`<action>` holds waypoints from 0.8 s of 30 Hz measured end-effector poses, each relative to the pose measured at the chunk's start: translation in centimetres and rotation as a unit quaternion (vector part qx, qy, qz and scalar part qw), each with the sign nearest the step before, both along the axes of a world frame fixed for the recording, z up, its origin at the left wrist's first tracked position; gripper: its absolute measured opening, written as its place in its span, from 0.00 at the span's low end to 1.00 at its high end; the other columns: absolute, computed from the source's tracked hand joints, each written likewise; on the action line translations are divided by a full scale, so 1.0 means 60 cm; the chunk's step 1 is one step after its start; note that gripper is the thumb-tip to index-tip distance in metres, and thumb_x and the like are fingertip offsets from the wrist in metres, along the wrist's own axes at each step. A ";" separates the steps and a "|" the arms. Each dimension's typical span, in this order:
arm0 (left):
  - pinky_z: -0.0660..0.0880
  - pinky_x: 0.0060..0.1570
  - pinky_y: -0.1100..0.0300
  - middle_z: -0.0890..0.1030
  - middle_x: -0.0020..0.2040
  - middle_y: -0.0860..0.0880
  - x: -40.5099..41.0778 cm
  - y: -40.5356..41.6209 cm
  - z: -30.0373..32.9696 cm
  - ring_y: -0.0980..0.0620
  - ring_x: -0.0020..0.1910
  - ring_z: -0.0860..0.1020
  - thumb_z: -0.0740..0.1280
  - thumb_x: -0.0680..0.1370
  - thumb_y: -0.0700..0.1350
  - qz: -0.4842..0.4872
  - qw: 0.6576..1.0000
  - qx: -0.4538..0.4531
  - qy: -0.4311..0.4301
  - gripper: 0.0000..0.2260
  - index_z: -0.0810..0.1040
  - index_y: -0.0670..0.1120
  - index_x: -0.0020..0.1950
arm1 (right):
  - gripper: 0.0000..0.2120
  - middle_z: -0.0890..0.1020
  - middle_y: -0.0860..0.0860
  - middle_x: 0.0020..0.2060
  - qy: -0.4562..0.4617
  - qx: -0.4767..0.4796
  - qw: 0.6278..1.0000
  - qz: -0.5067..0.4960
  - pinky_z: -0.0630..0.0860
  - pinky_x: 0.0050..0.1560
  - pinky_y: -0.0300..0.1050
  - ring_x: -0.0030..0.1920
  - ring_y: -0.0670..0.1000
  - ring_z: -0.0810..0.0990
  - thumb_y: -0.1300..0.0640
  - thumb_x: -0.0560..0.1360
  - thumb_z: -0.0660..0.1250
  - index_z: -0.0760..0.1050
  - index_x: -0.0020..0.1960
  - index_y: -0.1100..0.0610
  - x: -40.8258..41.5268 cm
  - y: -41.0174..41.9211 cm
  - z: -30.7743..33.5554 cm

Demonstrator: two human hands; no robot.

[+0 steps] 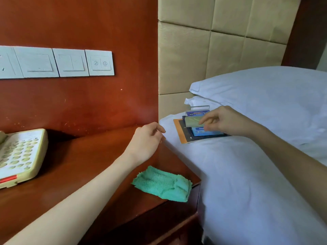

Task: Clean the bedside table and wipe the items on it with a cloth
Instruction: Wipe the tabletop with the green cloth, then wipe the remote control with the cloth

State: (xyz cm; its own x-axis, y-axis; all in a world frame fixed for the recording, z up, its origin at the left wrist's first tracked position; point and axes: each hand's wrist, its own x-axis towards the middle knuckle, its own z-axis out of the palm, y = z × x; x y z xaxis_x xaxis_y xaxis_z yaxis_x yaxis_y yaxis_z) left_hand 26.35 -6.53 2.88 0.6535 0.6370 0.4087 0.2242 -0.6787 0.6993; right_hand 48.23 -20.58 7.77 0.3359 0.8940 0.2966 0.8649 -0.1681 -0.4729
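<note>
Two bare hands over white bed (247,174) and bedside table (79,165); left hand (146,140) loosely curled, empty, at table's edge; right hand (224,121) pinching olive card (193,121) atop stacked cards (187,133); green cloth (163,184) on table's corner; phone (19,154) far left

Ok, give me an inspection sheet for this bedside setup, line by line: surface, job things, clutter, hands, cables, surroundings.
Surface: reddish wooden bedside table, glossy, mostly bare.
Job things: green cloth lying crumpled near the table's front right corner, not held; beige telephone at the table's left edge.
Clutter: stack of cards and leaflets lying on the white bed sheet, beside the table.
Hands: left hand hovers over the table's right edge, fingers loosely curled, holding nothing; right hand pinches a pale green card on top of the stack.
Cables: nothing seen.
Surroundings: wall switches, padded headboard, white pillow.
</note>
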 end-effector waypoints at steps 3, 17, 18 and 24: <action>0.80 0.44 0.51 0.83 0.40 0.53 0.054 0.022 0.004 0.48 0.42 0.82 0.57 0.79 0.38 -0.012 0.999 0.025 0.022 0.11 0.78 0.49 0.47 | 0.09 0.84 0.47 0.34 0.025 0.019 0.998 -0.047 0.75 0.46 0.37 0.42 0.45 0.81 0.62 0.71 0.70 0.82 0.45 0.49 0.057 0.003 -0.006; 0.73 0.62 0.49 0.78 0.61 0.44 0.249 0.090 0.005 0.45 0.59 0.76 0.64 0.79 0.48 -0.032 0.971 0.002 0.239 0.18 0.70 0.44 0.67 | 0.14 0.81 0.49 0.46 0.104 0.108 0.969 -0.194 0.71 0.45 0.38 0.46 0.49 0.77 0.62 0.72 0.67 0.79 0.56 0.52 0.184 0.023 -0.066; 0.73 0.62 0.49 0.78 0.61 0.45 0.252 0.091 0.003 0.45 0.59 0.76 0.65 0.78 0.49 -0.040 0.975 -0.015 0.218 0.19 0.70 0.45 0.68 | 0.16 0.81 0.49 0.48 0.126 0.099 0.968 -0.194 0.72 0.48 0.41 0.47 0.49 0.77 0.61 0.73 0.67 0.77 0.59 0.51 0.184 0.023 -0.066; 0.76 0.58 0.48 0.81 0.56 0.48 0.257 0.080 -0.013 0.47 0.56 0.79 0.70 0.76 0.47 -0.030 0.994 -0.061 0.082 0.16 0.76 0.51 0.64 | 0.30 0.77 0.55 0.55 0.165 0.061 0.973 -0.150 0.72 0.58 0.45 0.56 0.55 0.77 0.69 0.70 0.67 0.68 0.70 0.54 0.158 0.031 -0.064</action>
State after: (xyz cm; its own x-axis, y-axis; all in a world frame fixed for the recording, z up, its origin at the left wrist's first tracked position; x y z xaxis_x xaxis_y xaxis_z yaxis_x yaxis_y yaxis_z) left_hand 41.79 -1.76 2.12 0.7431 0.6332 0.2167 0.3030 -0.6070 0.7347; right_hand 57.68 -18.70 3.93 0.6718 0.7055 0.2257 0.5831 -0.3159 -0.7485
